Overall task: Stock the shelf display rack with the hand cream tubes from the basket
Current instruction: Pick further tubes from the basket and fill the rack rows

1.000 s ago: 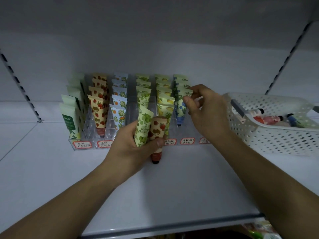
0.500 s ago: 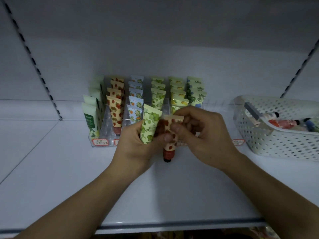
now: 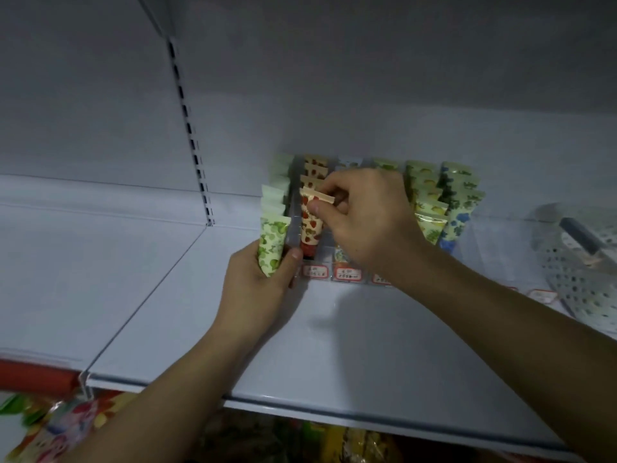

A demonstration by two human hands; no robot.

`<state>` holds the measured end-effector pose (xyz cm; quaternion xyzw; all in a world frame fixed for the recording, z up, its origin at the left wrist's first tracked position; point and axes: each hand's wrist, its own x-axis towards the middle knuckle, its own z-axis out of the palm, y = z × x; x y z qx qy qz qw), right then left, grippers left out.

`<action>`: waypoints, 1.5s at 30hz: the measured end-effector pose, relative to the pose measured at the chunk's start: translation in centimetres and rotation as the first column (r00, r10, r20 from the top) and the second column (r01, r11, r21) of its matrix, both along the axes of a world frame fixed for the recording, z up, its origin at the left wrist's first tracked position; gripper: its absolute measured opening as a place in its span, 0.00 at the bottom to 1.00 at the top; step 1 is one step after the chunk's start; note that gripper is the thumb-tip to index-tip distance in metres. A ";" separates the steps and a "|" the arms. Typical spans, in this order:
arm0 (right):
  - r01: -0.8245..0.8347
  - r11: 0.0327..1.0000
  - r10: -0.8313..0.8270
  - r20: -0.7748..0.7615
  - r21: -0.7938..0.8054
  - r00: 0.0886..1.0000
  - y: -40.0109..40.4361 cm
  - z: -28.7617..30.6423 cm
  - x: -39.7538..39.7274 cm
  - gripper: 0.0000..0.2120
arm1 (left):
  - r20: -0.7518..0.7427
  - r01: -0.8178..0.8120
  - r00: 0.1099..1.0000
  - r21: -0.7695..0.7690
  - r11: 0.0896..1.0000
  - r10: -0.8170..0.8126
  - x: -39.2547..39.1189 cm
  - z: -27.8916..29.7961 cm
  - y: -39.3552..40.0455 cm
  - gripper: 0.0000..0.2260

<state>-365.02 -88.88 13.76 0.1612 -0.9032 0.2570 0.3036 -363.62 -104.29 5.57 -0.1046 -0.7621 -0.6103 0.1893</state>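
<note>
A clear display rack (image 3: pixel 347 274) with red-edged price labels stands at the back of the white shelf, its lanes filled with patterned hand cream tubes. My right hand (image 3: pixel 364 215) pinches the flat top of a strawberry-print tube (image 3: pixel 311 225) that stands cap down at the front of the strawberry lane. My left hand (image 3: pixel 257 289) grips a green-apple-print tube (image 3: pixel 271 245) just left of that lane, in front of the rack's left end. The white perforated basket (image 3: pixel 581 292) sits at the far right, partly cut off by the frame.
The white shelf (image 3: pixel 334 345) stretches wide to the left of the rack, with a slotted upright (image 3: pixel 192 138) on the back wall. Loose price labels (image 3: pixel 542 295) lie by the basket. Colourful packaged goods (image 3: pixel 60 426) show on the level below.
My right hand took the strawberry tube out of my left hand and carried it to the strawberry lane. My left hand keeps only the green tube. The view swung left.
</note>
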 end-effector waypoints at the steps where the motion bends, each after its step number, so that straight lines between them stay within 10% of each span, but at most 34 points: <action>1: 0.010 0.999 -0.011 0.011 0.040 1.000 -0.3 0.1 -0.1 0.08 | 0.004 0.007 1.000 0.001 1.000 -0.007 0.0 0.1 0.0 0.16; 14: 0.079 0.934 -0.132 0.133 0.349 0.982 -1.6 -0.4 -1.7 0.12 | 0.075 0.253 0.956 0.278 0.927 -0.283 1.4 0.9 -0.1 0.16; 19: -0.111 0.993 0.109 -0.050 -0.039 0.993 0.3 -1.6 2.4 0.09 | 0.035 0.434 0.876 0.376 0.818 -0.481 1.7 1.0 0.4 0.11; 23: -0.124 0.985 0.138 0.115 -0.122 0.984 2.6 -2.6 4.0 0.10 | 0.043 0.576 0.772 0.373 0.727 -0.634 1.8 1.4 2.8 0.10; 29: 0.039 0.933 -0.012 0.077 -0.358 0.997 8.0 -0.1 3.5 0.06 | -0.011 0.423 0.905 -0.057 0.904 -0.424 -0.2 1.9 6.5 0.12; 33: 0.150 0.958 -0.152 0.008 -0.243 0.988 10.1 0.9 2.6 0.08 | -0.203 0.133 0.949 -0.431 0.892 -0.240 0.6 -0.8 6.8 0.18; 45: 0.256 0.965 -0.250 -0.094 0.055 0.964 8.4 0.5 0.4 0.14 | -0.167 0.108 0.947 -0.638 0.763 -0.274 0.5 -1.3 6.6 0.19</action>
